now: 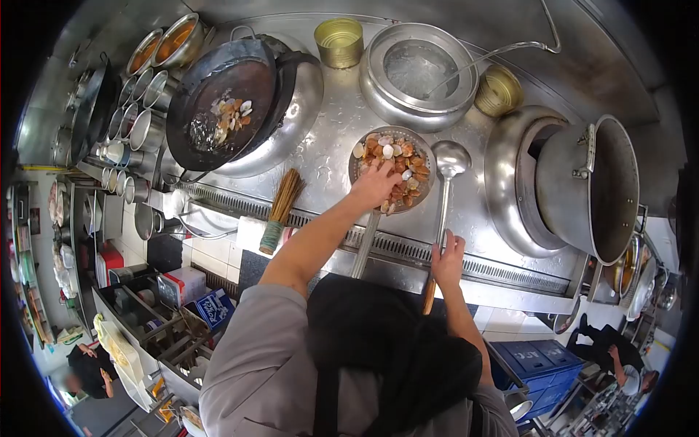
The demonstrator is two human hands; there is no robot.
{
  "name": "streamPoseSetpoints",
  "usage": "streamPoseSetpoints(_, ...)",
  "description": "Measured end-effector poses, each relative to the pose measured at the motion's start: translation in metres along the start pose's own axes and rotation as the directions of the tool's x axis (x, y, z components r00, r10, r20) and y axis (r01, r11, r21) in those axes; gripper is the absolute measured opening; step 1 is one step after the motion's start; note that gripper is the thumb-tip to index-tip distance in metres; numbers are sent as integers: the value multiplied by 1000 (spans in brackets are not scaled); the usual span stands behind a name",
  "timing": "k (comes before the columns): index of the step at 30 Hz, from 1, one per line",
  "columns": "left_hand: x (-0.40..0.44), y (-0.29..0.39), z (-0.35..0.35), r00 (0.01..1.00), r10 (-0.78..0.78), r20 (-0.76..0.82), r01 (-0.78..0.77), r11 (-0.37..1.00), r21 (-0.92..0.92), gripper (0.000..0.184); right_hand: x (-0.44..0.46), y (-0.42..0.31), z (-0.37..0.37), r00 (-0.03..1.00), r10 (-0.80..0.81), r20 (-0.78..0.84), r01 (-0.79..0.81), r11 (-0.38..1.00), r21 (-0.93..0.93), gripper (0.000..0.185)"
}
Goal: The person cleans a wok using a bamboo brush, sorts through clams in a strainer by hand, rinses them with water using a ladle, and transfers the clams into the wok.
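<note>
Clams in their shells [409, 172] fill a round perforated strainer [429, 156] resting on the steel counter. My left hand [375, 186] reaches over them, its fingers apart and touching the shells; the fingertips are partly hidden. The strainer's handle [366, 244] points back toward my body. Beside the strainer lies a steel ladle [452, 157], bowl on the counter, with a wooden handle end. My right hand [448, 260] is closed around the ladle's shaft. To the left, a dark wok [191, 109] holds some more clams [231, 120] and a little liquid.
A bamboo brush [282, 207] lies left of the strainer. Behind stand a water-filled pot [419, 69], a running tap [510, 48] and two tins [339, 44]. A large pot [582, 189] leans at right. Metal cups [148, 130] line the left. Two people are in the background.
</note>
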State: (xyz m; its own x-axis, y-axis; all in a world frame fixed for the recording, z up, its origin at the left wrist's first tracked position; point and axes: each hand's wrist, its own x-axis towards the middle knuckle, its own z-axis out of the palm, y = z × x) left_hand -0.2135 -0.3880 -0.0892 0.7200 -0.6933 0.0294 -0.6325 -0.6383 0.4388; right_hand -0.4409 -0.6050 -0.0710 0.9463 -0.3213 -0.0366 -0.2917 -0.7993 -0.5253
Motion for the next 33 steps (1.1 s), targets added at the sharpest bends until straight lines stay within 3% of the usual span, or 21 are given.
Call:
streamPoseSetpoints(3, 4, -24, 2, 982, 147, -114, -159, 982, -101, 30, 17, -13, -10, 992, -99, -79, 101, 995, 27, 51)
streamPoseSetpoints(4, 5, -26, -4, 999, 22, -37, -28, 985, -172, 29, 24, -16, -11, 988, -133, -74, 137, 990, 44, 50)
streamPoseSetpoints(7, 4, -36, -19, 984, -96, -147, 10, 866, -500, 31, 42, -31, -10, 972, -231, -53, 235, 968, 87, 49)
streamPoseSetpoints(8, 2, -37, -18, 961, -179, -212, 14, 794, -608, 30, 51, -38, -9, 964, -261, -46, 264, 960, 93, 49)
streamPoseSetpoints(11, 3, -40, -19, 882, -455, -124, 167, 546, -821, 27, 72, -60, -4, 962, -274, 11, 266, 940, 215, 50)
streamPoseSetpoints(15, 6, -38, -19, 819, -569, -70, 46, 186, -982, 24, 113, -81, 15, 935, -354, 21, 331, 890, 313, 53)
streamPoseSetpoints(18, 8, -18, -36, 808, -589, 27, -156, -257, -954, 22, 135, -95, 23, 932, -358, 51, 321, 885, 338, 55)
streamPoseSetpoints(21, 6, -6, -52, 807, -586, 65, -248, -438, -864, 31, 142, -98, 34, 934, -352, 56, 320, 898, 302, 57)
streamPoseSetpoints(24, -3, -9, -55, 864, -456, 212, -185, -681, -709, 45, 140, -91, 49, 953, -280, 118, 241, 933, 265, 60)
streamPoseSetpoints(27, -10, -16, -49, 905, -388, 175, -156, -685, -712, 49, 140, -82, 61, 945, -308, 112, 278, 933, 227, 64)
streamPoseSetpoints(33, -12, -4, -62, 879, -405, 253, -163, -752, -638, 53, 148, -87, 61, 935, -309, 173, 263, 933, 245, 64)
